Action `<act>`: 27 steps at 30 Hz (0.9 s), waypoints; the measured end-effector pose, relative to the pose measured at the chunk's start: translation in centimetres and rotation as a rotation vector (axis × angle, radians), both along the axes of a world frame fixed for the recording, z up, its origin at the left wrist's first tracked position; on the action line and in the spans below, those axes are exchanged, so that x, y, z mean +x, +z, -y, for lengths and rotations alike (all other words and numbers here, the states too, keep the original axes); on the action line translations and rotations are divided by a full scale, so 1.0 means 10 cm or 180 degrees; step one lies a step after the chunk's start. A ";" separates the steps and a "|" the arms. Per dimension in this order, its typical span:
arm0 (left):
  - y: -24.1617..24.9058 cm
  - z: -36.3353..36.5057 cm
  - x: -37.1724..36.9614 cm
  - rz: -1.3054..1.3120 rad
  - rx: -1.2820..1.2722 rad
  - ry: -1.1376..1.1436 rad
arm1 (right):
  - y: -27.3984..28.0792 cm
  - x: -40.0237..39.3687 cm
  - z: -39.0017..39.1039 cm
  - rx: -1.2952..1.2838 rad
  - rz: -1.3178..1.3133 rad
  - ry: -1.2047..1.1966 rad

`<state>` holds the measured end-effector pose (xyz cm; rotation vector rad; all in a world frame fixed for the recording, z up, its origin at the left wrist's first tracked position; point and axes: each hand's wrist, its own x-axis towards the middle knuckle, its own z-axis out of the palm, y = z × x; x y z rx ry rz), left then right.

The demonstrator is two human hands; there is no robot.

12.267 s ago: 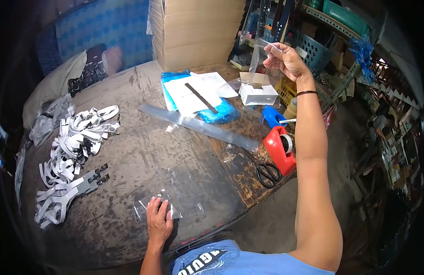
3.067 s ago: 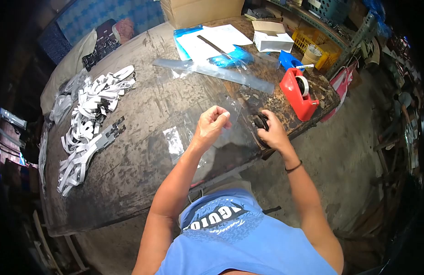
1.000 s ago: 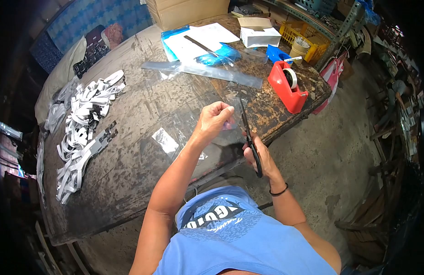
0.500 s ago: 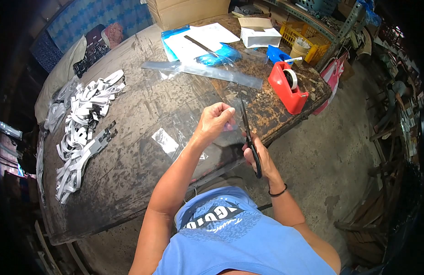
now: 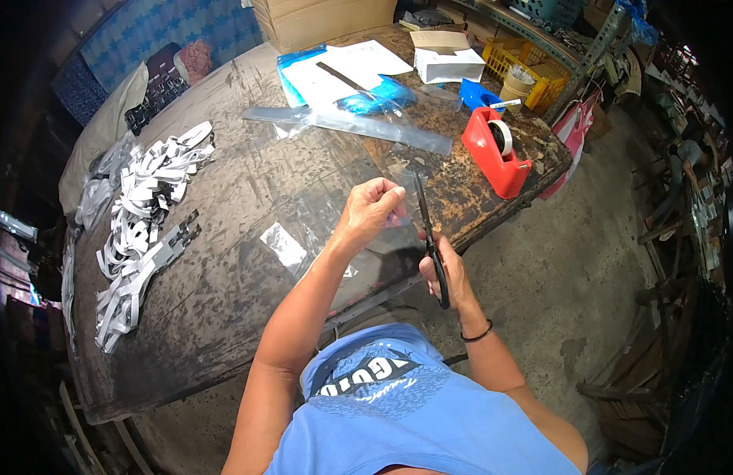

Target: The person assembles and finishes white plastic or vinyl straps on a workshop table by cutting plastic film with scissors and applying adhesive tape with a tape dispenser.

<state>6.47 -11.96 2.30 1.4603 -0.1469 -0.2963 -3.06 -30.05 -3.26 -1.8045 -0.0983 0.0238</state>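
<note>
My left hand (image 5: 373, 210) is closed in a pinch over the table's near part, thumb pointing right. In it is a thin piece of clear plastic (image 5: 404, 219), mostly hidden by the fingers and hard to see against the table. Black-handled scissors (image 5: 428, 229) are gripped in my right hand (image 5: 452, 279), with the blades pointing away from me, just right of the left fingertips and beside the plastic. More clear plastic (image 5: 323, 207) lies flat left of my left hand, and a small white-backed packet (image 5: 284, 244) rests beside my left forearm.
A heap of white and black straps (image 5: 149, 214) covers the table's left side. A long clear plastic strip (image 5: 366, 129), papers (image 5: 335, 75), a white box (image 5: 447, 63) and a red tape dispenser (image 5: 493, 154) lie farther back. Another person (image 5: 687, 158) is at far right.
The scissors' handles in my right hand have drawn a little closer together and the scissors have turned slightly. My left hand keeps nearly the same place and pinch.
</note>
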 end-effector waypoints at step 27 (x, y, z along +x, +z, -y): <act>-0.19 0.05 0.11 -0.0160 0.0286 -0.0223 | 0.07 0.04 0.07 0.0099 -0.0322 0.0172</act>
